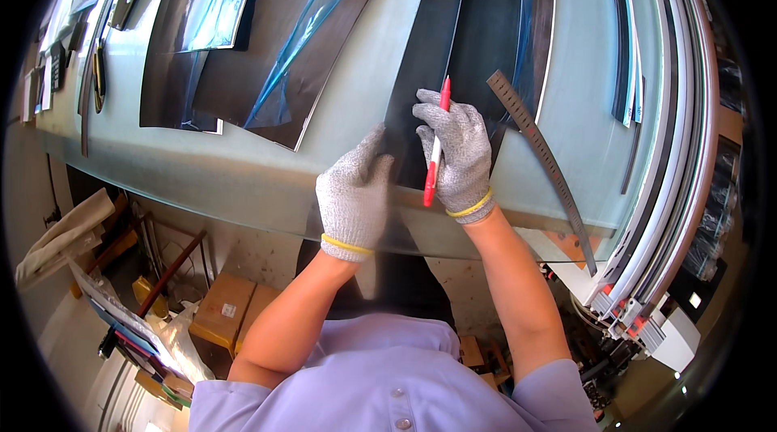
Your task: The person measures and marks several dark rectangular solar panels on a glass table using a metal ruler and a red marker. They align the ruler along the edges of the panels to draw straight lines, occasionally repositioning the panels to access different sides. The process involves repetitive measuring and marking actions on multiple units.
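While the pen (436, 148) is held, a ruler (548, 158) lies nearby.

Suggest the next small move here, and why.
I'd probably rest the left hand on the dark sheet to steady it: the right hand holds the red-and-white pen over that sheet, while the left is near its edge, nothing visible in its grip.

table (202, 165): pale, glossy top | left, below table: brown cardboard box (220, 310) | light: bright glare (217, 11), upper left
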